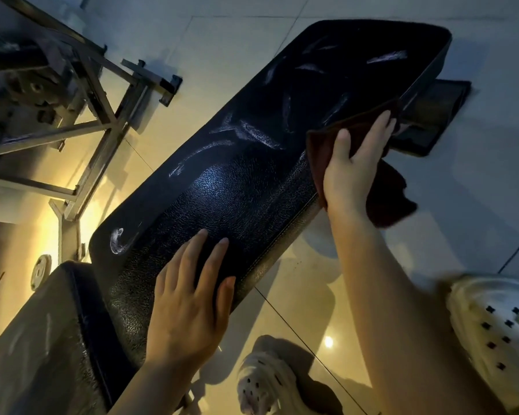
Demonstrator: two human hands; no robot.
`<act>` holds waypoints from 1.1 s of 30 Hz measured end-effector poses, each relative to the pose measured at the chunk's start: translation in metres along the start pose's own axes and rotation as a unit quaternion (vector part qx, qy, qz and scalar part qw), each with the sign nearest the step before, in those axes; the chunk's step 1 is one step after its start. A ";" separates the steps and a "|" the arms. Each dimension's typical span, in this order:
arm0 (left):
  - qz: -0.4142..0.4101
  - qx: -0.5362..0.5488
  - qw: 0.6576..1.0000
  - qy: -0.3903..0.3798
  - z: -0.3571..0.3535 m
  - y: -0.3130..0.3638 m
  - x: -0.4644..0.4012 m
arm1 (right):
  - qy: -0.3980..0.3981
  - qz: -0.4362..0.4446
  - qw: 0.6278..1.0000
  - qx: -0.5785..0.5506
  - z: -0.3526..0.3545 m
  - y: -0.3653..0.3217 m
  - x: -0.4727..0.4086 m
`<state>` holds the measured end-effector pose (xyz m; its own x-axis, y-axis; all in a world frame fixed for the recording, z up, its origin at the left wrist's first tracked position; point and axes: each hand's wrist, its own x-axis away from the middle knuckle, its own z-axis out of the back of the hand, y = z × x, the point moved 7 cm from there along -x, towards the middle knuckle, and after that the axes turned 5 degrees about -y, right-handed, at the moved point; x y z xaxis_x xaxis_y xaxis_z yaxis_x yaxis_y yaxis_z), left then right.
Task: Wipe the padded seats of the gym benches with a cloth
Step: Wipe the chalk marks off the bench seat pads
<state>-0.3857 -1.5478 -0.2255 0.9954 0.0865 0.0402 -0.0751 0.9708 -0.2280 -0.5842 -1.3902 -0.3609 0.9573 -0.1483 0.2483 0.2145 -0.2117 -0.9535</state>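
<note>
A long black padded bench seat [252, 187] runs diagonally from lower left to upper right, its textured vinyl marked with pale scuffs and streaks toward the far end. The left hand [189, 307] lies flat on the near part of the pad, fingers straight and slightly spread, thumb at the stitched edge; its grip is wide, holding nothing. The right hand [357, 166] presses a dark reddish-brown cloth [381, 187] against the right edge of the pad, a little past its middle. The fingers reach forward over the cloth and the thumb stands apart; they look fairly straight, so this grip reads as wide, pushing on the cloth rather than curling round it. Part of the cloth hangs loose below the hand, off the side of the seat. A second padded section [42, 339] adjoins the near end at lower left. A metal equipment frame [102, 115] stands on the tiled floor [222, 40] to the left. Two pale perforated clogs [492, 327] show at the bottom right, and a dark bench foot [432, 115] lies beneath the far end.
</note>
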 end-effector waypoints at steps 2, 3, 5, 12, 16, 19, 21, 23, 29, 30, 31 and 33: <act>-0.002 -0.003 1.000 -0.005 0.001 0.001 -0.001 | -0.001 0.011 1.000 -0.007 -0.008 0.003 0.030; -0.004 -0.007 1.000 -0.009 0.000 0.001 -0.001 | 0.000 0.014 1.000 -0.010 -0.014 0.005 0.050; -0.004 -0.020 1.000 -0.020 0.000 0.001 -0.002 | -0.001 0.027 1.000 -0.009 -0.029 0.007 0.090; 0.007 -0.023 0.999 -0.039 -0.001 0.001 -0.003 | 0.013 0.008 1.000 -0.025 -0.035 -0.002 0.091; 0.001 -0.019 0.999 -0.043 -0.002 0.003 -0.005 | 0.036 -0.062 0.997 0.030 -0.010 -0.005 0.012; 0.005 -0.011 0.999 -0.047 -0.001 0.001 -0.006 | 0.043 -0.068 0.993 0.084 0.004 -0.008 -0.031; 0.003 -0.015 0.998 -0.054 -0.001 0.001 -0.006 | 0.041 -0.062 0.994 0.084 0.007 -0.008 -0.041; 0.004 -0.021 0.998 -0.059 -0.002 0.001 -0.006 | 0.047 -0.056 0.996 0.058 0.009 -0.007 -0.044; 0.015 -0.042 0.994 -0.096 -0.006 -0.002 -0.006 | 0.030 -0.046 0.998 0.005 -0.003 0.001 0.000; 0.015 -0.043 0.994 -0.096 -0.006 -0.002 -0.006 | 0.020 -0.042 0.999 -0.002 -0.007 0.002 0.011; 0.015 -0.044 0.994 -0.094 -0.005 -0.002 -0.007 | 0.012 -0.037 0.999 -0.004 -0.010 0.003 0.021; 0.010 -0.048 0.995 -0.089 -0.004 0.000 -0.007 | 0.004 -0.028 1.000 0.003 -0.013 0.004 0.028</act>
<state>-0.3926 -1.5492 -0.2295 0.9671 0.1527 0.2036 -0.0811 0.9432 -0.3223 -0.5589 -1.4076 -0.3554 0.9423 -0.1439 0.3022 0.2687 -0.2131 -0.9393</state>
